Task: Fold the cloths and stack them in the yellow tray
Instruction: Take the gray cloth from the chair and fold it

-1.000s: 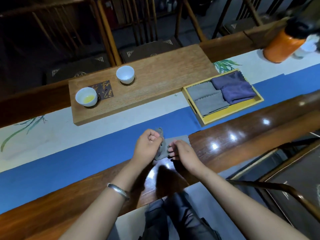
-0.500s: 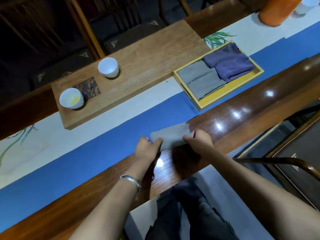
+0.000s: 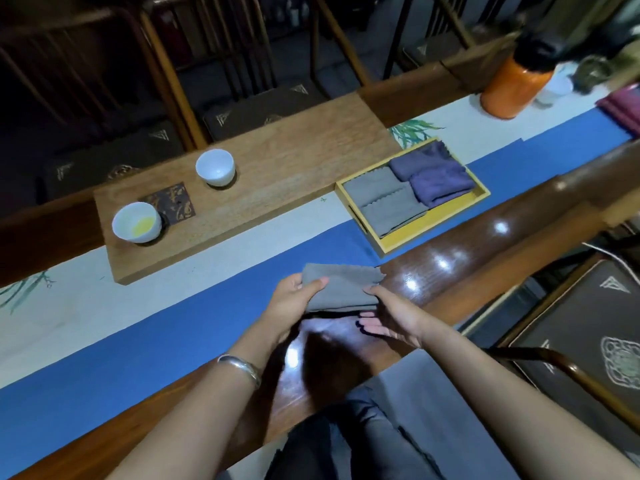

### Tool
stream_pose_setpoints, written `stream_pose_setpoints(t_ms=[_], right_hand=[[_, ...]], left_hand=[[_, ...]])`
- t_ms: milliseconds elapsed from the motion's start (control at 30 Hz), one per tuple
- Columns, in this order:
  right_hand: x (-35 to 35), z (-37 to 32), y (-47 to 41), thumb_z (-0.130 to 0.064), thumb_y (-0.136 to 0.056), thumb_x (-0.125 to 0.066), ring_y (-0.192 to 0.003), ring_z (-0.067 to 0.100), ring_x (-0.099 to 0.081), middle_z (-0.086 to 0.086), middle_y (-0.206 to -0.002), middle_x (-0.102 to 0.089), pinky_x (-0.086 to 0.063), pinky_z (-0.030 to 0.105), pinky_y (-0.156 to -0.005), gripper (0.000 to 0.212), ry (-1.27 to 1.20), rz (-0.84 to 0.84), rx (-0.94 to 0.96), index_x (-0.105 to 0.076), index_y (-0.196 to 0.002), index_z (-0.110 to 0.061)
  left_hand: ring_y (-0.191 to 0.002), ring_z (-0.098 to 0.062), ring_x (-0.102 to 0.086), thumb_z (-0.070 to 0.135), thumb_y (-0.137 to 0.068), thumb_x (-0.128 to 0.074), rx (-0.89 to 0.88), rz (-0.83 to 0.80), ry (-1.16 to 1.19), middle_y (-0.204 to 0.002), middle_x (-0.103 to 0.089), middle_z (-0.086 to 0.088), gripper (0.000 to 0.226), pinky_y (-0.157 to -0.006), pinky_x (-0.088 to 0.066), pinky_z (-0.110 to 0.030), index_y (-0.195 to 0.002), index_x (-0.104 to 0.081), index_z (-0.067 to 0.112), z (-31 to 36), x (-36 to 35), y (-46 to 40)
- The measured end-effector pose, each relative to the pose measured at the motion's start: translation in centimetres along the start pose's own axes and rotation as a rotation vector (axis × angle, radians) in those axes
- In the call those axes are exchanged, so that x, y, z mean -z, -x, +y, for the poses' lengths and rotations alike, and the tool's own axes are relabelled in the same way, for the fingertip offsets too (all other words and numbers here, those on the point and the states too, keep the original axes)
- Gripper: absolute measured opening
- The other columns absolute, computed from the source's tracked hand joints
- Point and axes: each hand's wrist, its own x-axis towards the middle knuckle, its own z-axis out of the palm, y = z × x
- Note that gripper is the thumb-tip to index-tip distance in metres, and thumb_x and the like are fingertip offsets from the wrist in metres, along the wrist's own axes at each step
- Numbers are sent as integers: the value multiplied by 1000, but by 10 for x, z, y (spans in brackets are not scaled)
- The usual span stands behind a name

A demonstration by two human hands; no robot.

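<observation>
Lifted off the table since half a second ago and folded shorter: grey cloth, now held up between both hands
Head view: mid-fold, likely the last fold before stacking; left hand gripping the cloth's left end, thumb on top and fingers curled behind it; right hand pinching the right end with thumb above and fingers spread flat beneath; earlier stretched long along the blue runner with a hand at each end, now bunched into a compact pad clear of the surface; yellow tray well apart ahead and to the right, already carrying grey cloths beside purple ones; next move probably squaring the edges, then carrying the pad forward and right onto the grey stack without letting the fold spring open
</observation>
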Motion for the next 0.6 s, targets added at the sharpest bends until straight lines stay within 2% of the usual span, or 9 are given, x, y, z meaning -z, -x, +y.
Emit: stream_pose_setpoints(t_ms=[33, 100, 167, 267, 300, 367, 433, 500, 600], right_hand=[[5, -6, 5, -36, -85, -63, -86, 21, -70, 9, -97, -69, -58, 29, -73, 30, -42, -6, 22, -60, -106, -14], [19, -23, 12, -24, -84, -66, -83, 20, -70, 9, -88, -69, -59, 28, -70, 17, -113, 49, 126, -63, -95, -12], [35, -43, 19, -18, -83, -66, -76, 17, -64, 9, -81, -62, -58, 26, -62, 7, -80, 142, 234, -63, -84, -11], [54, -73, 27, -19, -85, -64, -71, 13, -59, 4, -80, -60, -53, 21, -56, 5, 57, 215, 307, -63, -82, -15], [61, -82, 27, -20, -85, -64, -70, 11, -59, 3, -78, -60, -53, 20, -55, 7, 88, 214, 324, -62, -80, -16], [72, -102, 25, -20, -86, -64, -69, 11, -58, 3, -76, -60, -53, 18, -54, 10, 146, 192, 356, -60, -79, -14], [82, -124, 20, -21, -88, -62, -73, 14, -58, 5, -80, -58, -53, 20, -58, 12, 197, 154, 386, -58, -79, -14], [91, -147, 11, -20, -89, -60, -75, 16, -55, 9, -81, -53, -52, 23, -62, 16, 240, 141, 430, -54, -75, -14], [111, -185, -7, -15, -89, -59, -75, 19, -49, 10, -80, -43, -52, 28, -64, 14, 332, 172, 495, -49, -80, -12]], left_hand=[[-67, -12, -67, 17, -88, -65, 4, -31, -12, -74, -74, 0, 10, -62, -53, -21, -93, -69, 8, 7, -1, -3], [-77, -18, -67, 19, -88, -66, 26, -102, -5, -87, -73, -7, 14, -72, -55, -28, -98, -69, 9, 20, -8, -11], [-83, -20, -66, 18, -88, -65, 29, -128, -25, -96, -71, -10, 18, -74, -55, -28, -104, -67, 8, 30, -22, -19], [-89, -20, -65, 16, -88, -66, 34, -64, -46, -105, -68, -12, 25, -74, -57, -25, -110, -65, 4, 46, -42, -27], [-85, -18, -65, 15, -87, -67, 29, -40, -34, -102, -67, -12, 21, -69, -57, -22, -105, -65, 4, 52, -49, -31], [-71, -16, -62, 15, -86, -69, -1, 21, -43, -87, -65, -9, 8, -54, -56, -18, -82, -63, 10, 68, -59, -40], [-61, -16, -56, 19, -83, -72, -45, 121, -87, -71, -58, -4, 25, -46, -49, -21, -66, -54, 15, 84, -69, -55], [-62, -19, -54, 23, -81, -73, -73, 203, -100, -70, -57, -3, 28, -55, -45, -25, -65, -53, 15, 99, -81, -72], [-71, -20, -51, 22, -82, -73, -95, 265, -32, -75, -54, -8, 23, -71, -43, -31, -73, -54, 10, 112, -102, -101]])
